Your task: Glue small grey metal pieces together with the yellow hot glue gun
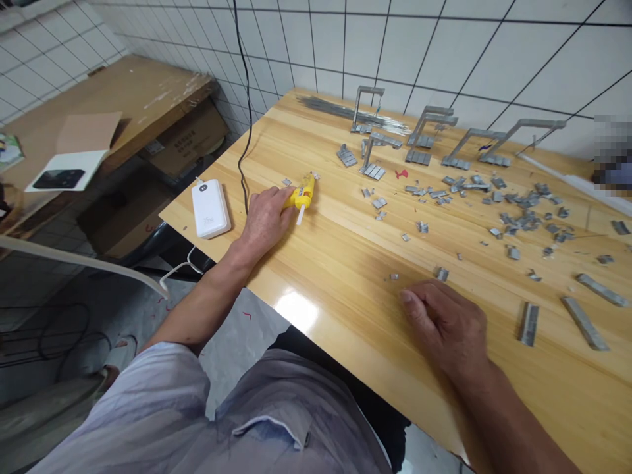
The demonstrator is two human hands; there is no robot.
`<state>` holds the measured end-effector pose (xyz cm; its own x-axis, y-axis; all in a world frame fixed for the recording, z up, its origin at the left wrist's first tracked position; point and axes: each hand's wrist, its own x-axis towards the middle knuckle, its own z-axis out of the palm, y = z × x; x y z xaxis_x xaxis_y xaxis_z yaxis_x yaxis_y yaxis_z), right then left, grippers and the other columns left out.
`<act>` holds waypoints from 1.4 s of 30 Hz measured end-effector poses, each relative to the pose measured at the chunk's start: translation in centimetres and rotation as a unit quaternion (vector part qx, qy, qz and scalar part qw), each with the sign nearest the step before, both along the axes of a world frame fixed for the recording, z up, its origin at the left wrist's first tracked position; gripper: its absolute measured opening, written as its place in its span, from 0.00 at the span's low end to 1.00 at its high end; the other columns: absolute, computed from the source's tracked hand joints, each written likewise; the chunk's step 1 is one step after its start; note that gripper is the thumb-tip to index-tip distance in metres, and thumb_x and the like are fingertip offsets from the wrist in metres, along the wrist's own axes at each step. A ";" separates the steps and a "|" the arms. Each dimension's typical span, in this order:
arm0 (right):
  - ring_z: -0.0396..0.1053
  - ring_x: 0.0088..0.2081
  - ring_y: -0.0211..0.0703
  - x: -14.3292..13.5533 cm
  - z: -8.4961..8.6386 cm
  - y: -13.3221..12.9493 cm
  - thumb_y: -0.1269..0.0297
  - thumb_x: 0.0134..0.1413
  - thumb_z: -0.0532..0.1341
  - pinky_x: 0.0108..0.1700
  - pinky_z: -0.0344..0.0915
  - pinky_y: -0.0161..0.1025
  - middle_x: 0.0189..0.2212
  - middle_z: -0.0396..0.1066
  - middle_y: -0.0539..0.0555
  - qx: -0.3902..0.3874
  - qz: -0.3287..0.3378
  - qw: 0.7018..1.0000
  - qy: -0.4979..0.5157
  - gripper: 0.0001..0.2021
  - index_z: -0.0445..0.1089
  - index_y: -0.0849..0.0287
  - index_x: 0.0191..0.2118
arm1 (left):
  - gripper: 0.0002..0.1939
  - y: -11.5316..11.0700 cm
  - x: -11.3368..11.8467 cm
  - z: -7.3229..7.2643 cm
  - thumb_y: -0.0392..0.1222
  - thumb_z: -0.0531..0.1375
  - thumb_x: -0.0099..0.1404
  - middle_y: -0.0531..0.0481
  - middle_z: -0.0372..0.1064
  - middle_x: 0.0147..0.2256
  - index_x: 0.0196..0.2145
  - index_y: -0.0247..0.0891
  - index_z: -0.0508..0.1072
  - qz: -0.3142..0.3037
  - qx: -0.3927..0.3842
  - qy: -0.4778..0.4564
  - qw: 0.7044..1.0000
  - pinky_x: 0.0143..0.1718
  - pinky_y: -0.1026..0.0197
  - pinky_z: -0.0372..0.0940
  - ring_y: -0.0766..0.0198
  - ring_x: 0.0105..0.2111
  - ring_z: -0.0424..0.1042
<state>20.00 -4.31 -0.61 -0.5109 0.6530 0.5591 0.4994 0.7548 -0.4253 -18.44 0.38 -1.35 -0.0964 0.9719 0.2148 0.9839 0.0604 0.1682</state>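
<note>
My left hand is closed round the handle of a yellow glue gun, which lies low over the wooden table with a white glue stick poking out of it. Toward the right front, my right hand rests on the tabletop with its fingers curled under; whether they hold anything is hidden. Just beyond its knuckles is a small grey piece, and a tinier one lies to the left.
A white power bank sits at the table's left edge, beside a black cable. Several grey angled frames stand toward the tiled wall. Small grey pieces and longer strips lie on the right. Thin rods lie at the back.
</note>
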 end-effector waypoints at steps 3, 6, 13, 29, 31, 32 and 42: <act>0.73 0.25 0.39 0.0 0.0 0.0 0.64 0.81 0.60 0.30 0.65 0.37 0.26 0.76 0.50 -0.003 0.000 1.000 0.001 0.17 0.70 0.55 0.34 | 0.25 -0.1 0.2 0.1 0.39 0.56 0.78 0.36 0.80 0.56 0.68 0.40 0.74 0.002 -0.005 0.001 1.000 0.60 0.42 0.66 0.42 0.58 0.76; 0.72 0.25 0.38 0.1 0.0 0.0 0.63 0.81 0.60 0.30 0.65 0.37 0.25 0.75 0.50 -0.006 0.001 1.000 0.006 0.17 0.71 0.55 0.34 | 0.26 -0.4 0.5 0.2 0.38 0.56 0.77 0.36 0.80 0.55 0.69 0.41 0.75 -0.009 -0.006 0.004 1.000 0.59 0.43 0.66 0.42 0.57 0.77; 0.74 0.27 0.39 0.2 0.0 0.1 0.63 0.81 0.61 0.31 0.66 0.37 0.26 0.76 0.51 -0.007 0.002 1.000 0.003 0.16 0.71 0.55 0.34 | 0.27 -0.7 0.8 0.3 0.38 0.56 0.75 0.36 0.81 0.53 0.69 0.41 0.76 -0.012 -0.003 0.013 1.000 0.56 0.43 0.66 0.42 0.55 0.77; 0.74 0.26 0.39 0.1 -0.2 0.1 0.63 0.81 0.61 0.30 0.66 0.37 0.26 0.76 0.50 -0.010 -0.002 1.000 0.000 0.16 0.70 0.55 0.34 | 0.26 -0.9 0.4 -0.1 0.39 0.56 0.76 0.37 0.81 0.51 0.68 0.40 0.75 -0.014 0.000 0.013 1.000 0.55 0.43 0.65 0.42 0.55 0.77; 0.73 0.25 0.39 0.2 -0.2 0.1 0.63 0.82 0.60 0.30 0.65 0.37 0.25 0.75 0.50 -0.001 -0.006 1.000 0.002 0.17 0.70 0.55 0.34 | 0.26 -0.9 0.3 -0.2 0.39 0.56 0.76 0.37 0.80 0.51 0.68 0.40 0.75 -0.016 0.000 0.012 1.000 0.56 0.43 0.65 0.42 0.54 0.76; 0.73 0.25 0.39 0.2 -0.2 0.2 0.63 0.82 0.60 0.30 0.65 0.37 0.25 0.75 0.50 0.002 -0.007 1.000 0.002 0.17 0.69 0.55 0.33 | 0.26 -0.9 0.3 -0.3 0.39 0.56 0.76 0.37 0.80 0.52 0.68 0.40 0.75 -0.017 -0.002 0.011 1.000 0.56 0.43 0.65 0.43 0.54 0.76; 0.74 0.26 0.39 0.0 0.1 0.1 0.63 0.82 0.60 0.29 0.66 0.37 0.26 0.77 0.51 0.000 -0.006 1.000 -0.001 0.17 0.71 0.55 0.34 | 0.28 -0.9 0.4 0.1 0.39 0.56 0.75 0.37 0.81 0.52 0.69 0.39 0.75 -0.022 -0.013 0.006 1.000 0.56 0.42 0.65 0.42 0.55 0.77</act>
